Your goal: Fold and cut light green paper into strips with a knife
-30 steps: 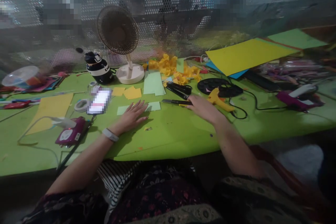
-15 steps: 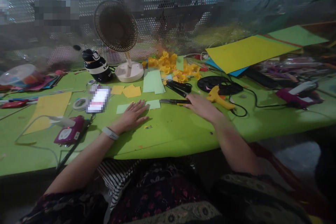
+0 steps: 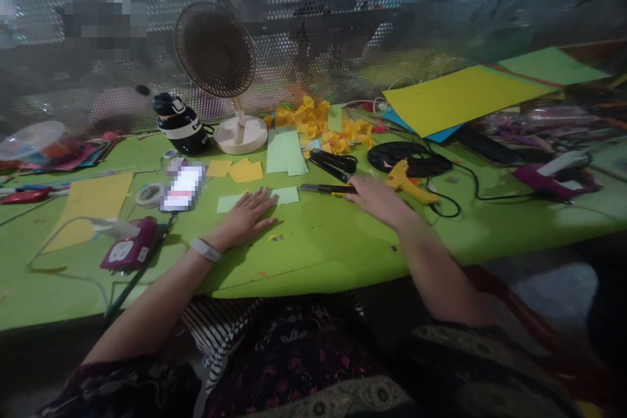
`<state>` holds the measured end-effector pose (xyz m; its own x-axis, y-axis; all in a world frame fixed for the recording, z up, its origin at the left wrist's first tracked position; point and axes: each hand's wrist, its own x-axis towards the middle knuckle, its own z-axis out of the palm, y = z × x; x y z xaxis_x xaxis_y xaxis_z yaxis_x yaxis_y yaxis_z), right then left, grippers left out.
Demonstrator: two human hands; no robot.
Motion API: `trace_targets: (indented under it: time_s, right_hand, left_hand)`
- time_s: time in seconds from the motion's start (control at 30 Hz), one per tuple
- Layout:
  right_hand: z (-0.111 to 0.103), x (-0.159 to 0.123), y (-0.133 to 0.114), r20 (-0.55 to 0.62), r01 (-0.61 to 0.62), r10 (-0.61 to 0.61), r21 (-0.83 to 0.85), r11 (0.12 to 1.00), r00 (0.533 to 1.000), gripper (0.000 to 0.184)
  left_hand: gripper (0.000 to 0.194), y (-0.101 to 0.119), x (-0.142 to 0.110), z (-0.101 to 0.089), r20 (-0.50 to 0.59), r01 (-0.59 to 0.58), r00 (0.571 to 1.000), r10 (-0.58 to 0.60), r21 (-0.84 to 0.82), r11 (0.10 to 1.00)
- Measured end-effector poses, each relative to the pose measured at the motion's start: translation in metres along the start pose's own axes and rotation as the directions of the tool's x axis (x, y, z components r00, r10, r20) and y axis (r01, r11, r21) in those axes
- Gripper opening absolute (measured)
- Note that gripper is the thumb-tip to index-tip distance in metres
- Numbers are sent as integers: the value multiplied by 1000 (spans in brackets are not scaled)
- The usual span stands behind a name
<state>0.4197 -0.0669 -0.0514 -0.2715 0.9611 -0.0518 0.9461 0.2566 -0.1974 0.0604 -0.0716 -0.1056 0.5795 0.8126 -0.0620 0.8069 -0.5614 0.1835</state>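
Observation:
My left hand (image 3: 248,215) lies flat with its fingers spread, palm down on a pale green paper strip (image 3: 287,196). The strip's ends show on both sides of the fingers, and the middle is covered. My right hand (image 3: 379,199) rests on the table with its fingers curled round the handle end of a utility knife (image 3: 323,189), black with some yellow. The grey blade end points left toward the strip, and most of the handle is hidden. A black stapler (image 3: 333,163) lies just behind the knife. A yellow glue gun (image 3: 409,184) lies right of my right hand.
Behind are yellow paper flowers (image 3: 308,121), green paper sheets (image 3: 285,151), a fan (image 3: 241,135) and a bottle (image 3: 182,127). At left lie orange paper squares (image 3: 246,170), a phone (image 3: 183,186), tape (image 3: 148,194) and a purple device (image 3: 130,245). A cord (image 3: 475,186) runs right.

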Motion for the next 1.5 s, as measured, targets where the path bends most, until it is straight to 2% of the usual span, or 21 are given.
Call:
trace_targets:
  time_s: [0.33,0.53,0.87,1.07,1.2,1.33,1.5]
  right_hand:
    - [11,4,10,-81,55,-54,7,998,995,21]
    - [8,2,7,-58,48,-48,-17,999,997,21]
    - [10,4,10,-58,62,-59,41,997,997,22]
    - [9,1,3,-35,71,-69,68,995,997,20]
    - [4,-1,0,-12,34,-33,51,998,999,21]
    - [1,-2,4,-32,-2,2,3,1000,999,23]
    - [3,-2,10,-53,41,-39,21,999,998,21]
  left_hand:
    - [78,-2,0,1,-2,3,1000,-3,13,1000]
    - [80,2,0,-1,11,16,1000,-16,16,1000]
    - [80,0,0,0,6,3,1000,-3,23,1000]
    - [80,3,-1,-3,21,9,1000,-10,9,1000]
    - [79,4,0,-3,19,16,1000,-16,18,1000]
    - [79,3,0,-2,14,10,1000,-10,20,1000]
    - [79,5,0,-3,20,16,1000,-16,28,999]
